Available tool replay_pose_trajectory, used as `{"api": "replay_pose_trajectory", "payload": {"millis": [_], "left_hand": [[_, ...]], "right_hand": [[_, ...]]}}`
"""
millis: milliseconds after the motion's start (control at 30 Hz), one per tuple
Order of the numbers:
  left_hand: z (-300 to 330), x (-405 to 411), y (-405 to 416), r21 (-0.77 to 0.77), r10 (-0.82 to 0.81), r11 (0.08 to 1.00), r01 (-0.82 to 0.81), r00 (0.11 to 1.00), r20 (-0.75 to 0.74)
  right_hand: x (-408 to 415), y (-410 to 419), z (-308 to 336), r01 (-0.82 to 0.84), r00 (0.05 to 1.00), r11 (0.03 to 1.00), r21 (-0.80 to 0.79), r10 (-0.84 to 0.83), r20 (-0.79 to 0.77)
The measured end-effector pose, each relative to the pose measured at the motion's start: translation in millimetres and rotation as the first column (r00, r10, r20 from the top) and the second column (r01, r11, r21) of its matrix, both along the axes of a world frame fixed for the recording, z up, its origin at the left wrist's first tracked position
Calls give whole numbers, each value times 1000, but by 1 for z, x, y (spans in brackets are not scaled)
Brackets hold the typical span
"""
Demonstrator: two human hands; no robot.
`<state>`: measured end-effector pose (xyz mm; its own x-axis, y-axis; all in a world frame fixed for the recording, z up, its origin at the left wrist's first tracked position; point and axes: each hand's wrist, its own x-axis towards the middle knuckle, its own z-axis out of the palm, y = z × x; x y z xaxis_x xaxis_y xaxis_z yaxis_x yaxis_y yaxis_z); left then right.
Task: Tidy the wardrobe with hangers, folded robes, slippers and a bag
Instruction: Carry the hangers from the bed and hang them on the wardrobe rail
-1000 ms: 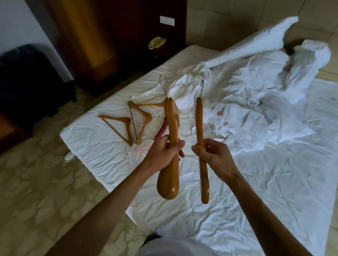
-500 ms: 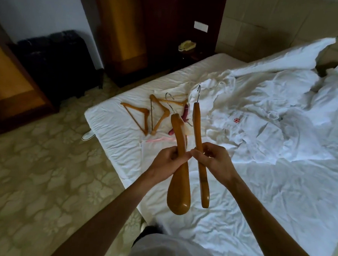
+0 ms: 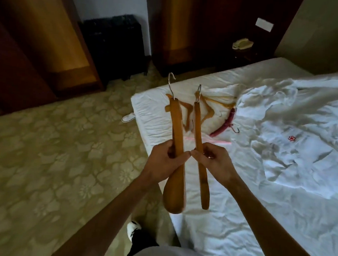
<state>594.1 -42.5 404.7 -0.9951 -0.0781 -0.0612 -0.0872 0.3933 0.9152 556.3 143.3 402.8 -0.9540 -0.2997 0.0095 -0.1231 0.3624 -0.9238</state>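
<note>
My left hand (image 3: 162, 161) has its fingers wrapped round the broad wooden hanger (image 3: 175, 158), my right hand (image 3: 213, 163) grips the slim wooden hanger (image 3: 199, 150); both hang over the bed's (image 3: 237, 222) near left edge. I judge them stiff, light and smooth, best held mid-shoulder or by the hook. More wooden hangers (image 3: 207, 110) and a maroon hanger (image 3: 223, 123) lie near the far left corner, the robe (image 3: 302, 149) mid-bed. Its red emblem (image 3: 291, 138) carries no readable writing.

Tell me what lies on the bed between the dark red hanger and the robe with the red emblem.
Only bare, wrinkled white sheet lies between the dark red hanger and the emblem robe, as the head view shows.
</note>
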Motion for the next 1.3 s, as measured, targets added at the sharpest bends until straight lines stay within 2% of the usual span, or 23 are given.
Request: {"api": "replay_pose_trajectory", "payload": {"millis": [267,533,700,900,1100,1300], "left_hand": [[11,-4,-173,-55,188,981,-186,982,25],[32,-2,-348,-81,428,901,-425,904,17],[35,-16,-418,-65,479,876,-478,877,13],[21,-81,-509,-63,478,877,-476,878,26],[15,-187,-627,-4,407,913,-407,913,14],[33,-291,-765,21,421,907,-422,906,37]], "right_hand": [[-51,-185,3,-171,985,985,-19,171,-12],[-83,-370,22,-345,938,933,-102,344,-27],[-105,-444,28,-437,899,893,-110,439,-10],[-165,-533,16,-472,879,878,-76,475,33],[-268,-645,5,-422,903,902,-87,427,46],[-371,-779,22,-401,911,907,-128,410,48]]}}
